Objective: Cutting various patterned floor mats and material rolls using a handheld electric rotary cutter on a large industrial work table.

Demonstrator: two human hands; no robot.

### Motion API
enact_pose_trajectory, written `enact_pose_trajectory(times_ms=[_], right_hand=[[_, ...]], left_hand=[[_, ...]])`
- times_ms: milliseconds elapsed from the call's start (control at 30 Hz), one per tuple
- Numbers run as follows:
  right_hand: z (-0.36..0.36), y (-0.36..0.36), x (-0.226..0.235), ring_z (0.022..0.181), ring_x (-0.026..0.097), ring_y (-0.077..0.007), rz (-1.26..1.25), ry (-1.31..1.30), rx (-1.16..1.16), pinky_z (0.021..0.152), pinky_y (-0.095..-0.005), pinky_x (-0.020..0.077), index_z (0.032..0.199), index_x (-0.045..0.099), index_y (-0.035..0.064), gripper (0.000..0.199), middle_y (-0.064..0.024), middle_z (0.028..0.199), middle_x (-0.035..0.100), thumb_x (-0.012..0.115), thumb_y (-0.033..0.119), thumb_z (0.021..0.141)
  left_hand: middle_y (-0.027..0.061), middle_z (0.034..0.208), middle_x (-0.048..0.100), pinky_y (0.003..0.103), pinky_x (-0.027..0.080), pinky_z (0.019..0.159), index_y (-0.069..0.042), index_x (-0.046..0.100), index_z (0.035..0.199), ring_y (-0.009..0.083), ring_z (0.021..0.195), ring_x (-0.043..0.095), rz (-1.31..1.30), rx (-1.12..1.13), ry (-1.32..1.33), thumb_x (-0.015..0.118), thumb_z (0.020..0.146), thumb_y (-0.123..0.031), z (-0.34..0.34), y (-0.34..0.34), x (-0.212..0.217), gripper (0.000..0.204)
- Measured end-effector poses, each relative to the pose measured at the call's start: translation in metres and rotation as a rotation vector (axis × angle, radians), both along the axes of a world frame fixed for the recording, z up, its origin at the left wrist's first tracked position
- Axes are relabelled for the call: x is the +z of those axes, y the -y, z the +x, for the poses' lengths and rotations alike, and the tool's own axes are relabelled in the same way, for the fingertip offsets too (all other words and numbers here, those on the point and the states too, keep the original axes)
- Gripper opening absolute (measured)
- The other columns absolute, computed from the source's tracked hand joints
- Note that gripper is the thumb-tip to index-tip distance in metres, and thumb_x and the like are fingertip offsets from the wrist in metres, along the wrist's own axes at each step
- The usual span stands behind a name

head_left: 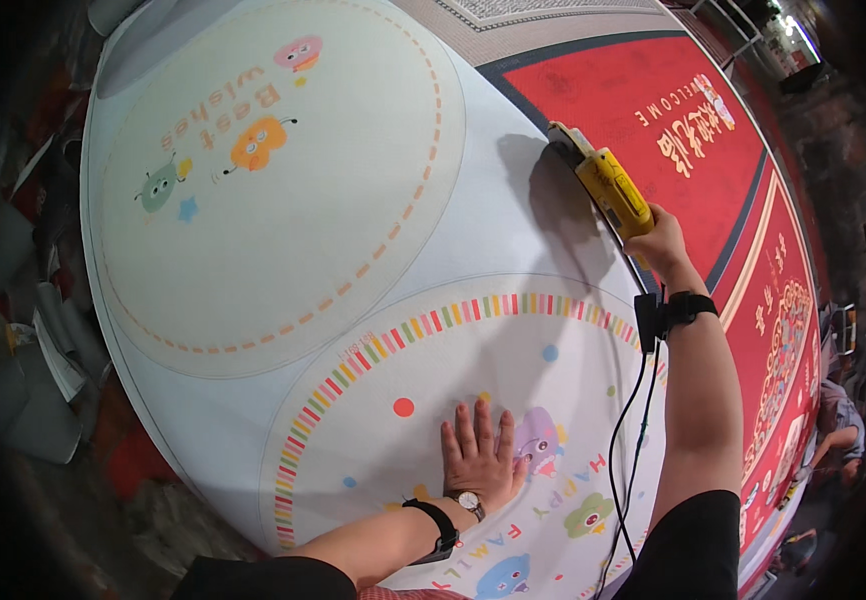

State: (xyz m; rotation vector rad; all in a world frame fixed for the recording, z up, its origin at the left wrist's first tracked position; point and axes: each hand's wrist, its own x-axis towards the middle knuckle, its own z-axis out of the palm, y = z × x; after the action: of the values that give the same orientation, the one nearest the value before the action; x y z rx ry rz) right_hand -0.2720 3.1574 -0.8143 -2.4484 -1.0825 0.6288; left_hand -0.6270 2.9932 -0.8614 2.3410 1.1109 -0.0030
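My left hand (480,458) lies flat, fingers spread, on a round printed design (373,500) with a striped multicoloured border and small cartoon figures. My right hand (661,243) is wrapped round the yellow body of a handheld power cutter (617,192). The cutter's head points away from me, over the seam between the white printed sheet (498,215) and a red mat (593,90). Whether its blade touches the material cannot be seen. A second round design (283,230), pale green with a dashed orange border, fills the far left of the sheet.
Dark cables (633,440) hang from a black band on my right wrist across the sheet. More red mats (768,340) with gold patterns lie to the right. Offcuts (53,350) litter the floor at left. Another person (838,425) is at the far right edge.
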Motion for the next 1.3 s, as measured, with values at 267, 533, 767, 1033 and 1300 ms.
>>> enact_pose_trajectory(times_ms=[267,533,767,1033,1300], right_hand=[[-0.002,-0.038,-0.007,0.082,0.062,-0.0246,-0.015,0.132,0.076,0.075,-0.0331,0.0478,0.103,0.061,0.0012,0.055,-0.0130,0.086,0.065,0.072,0.009,0.050],[-0.019,-0.068,0.008,0.086,0.060,-0.0206,-0.006,0.177,0.030,0.082,-0.0285,0.0450,0.107,0.059,0.0003,0.061,-0.0080,0.090,0.063,0.069,0.003,0.047],[-0.029,-0.110,0.001,0.082,0.062,-0.0269,0.009,0.154,0.021,0.074,-0.0338,0.0477,0.101,0.060,0.0009,0.055,-0.0151,0.086,0.064,0.070,0.007,0.048],[-0.045,-0.185,-0.005,0.082,0.063,-0.0260,0.053,0.114,0.020,0.074,-0.0330,0.0477,0.099,0.061,0.0001,0.051,-0.0151,0.084,0.064,0.071,0.009,0.050],[-0.061,-0.249,-0.001,0.082,0.063,-0.0255,0.035,0.091,0.034,0.076,-0.0330,0.0475,0.102,0.061,0.0019,0.053,-0.0128,0.086,0.065,0.070,0.010,0.050]], left_hand=[[0.0316,0.143,0.017,0.059,0.013,0.106,0.001,0.028,0.139,0.0482,0.134,0.012,-0.053,-0.177,0.097,0.052,0.080,-0.045,-0.004,-0.008,-0.008,0.078],[0.0266,0.146,0.016,0.055,0.009,0.108,0.002,0.029,0.137,0.0393,0.137,0.012,-0.279,-0.503,0.156,0.049,0.082,-0.049,-0.022,-0.036,0.014,0.078],[0.0352,0.140,0.019,0.056,0.012,0.108,0.005,0.036,0.131,0.0469,0.133,0.015,-0.122,-0.151,0.455,0.055,0.082,-0.043,-0.077,-0.272,-0.014,0.071],[0.0199,0.149,0.012,0.055,0.010,0.109,-0.015,0.029,0.141,0.0391,0.137,0.008,0.729,0.359,-0.304,0.050,0.086,-0.044,-0.173,-0.674,-0.008,0.065],[0.0108,0.150,0.018,0.053,0.013,0.109,-0.021,0.020,0.144,0.0305,0.138,0.015,0.556,0.288,-0.463,0.039,0.091,-0.046,-0.182,-0.694,-0.022,0.062]])
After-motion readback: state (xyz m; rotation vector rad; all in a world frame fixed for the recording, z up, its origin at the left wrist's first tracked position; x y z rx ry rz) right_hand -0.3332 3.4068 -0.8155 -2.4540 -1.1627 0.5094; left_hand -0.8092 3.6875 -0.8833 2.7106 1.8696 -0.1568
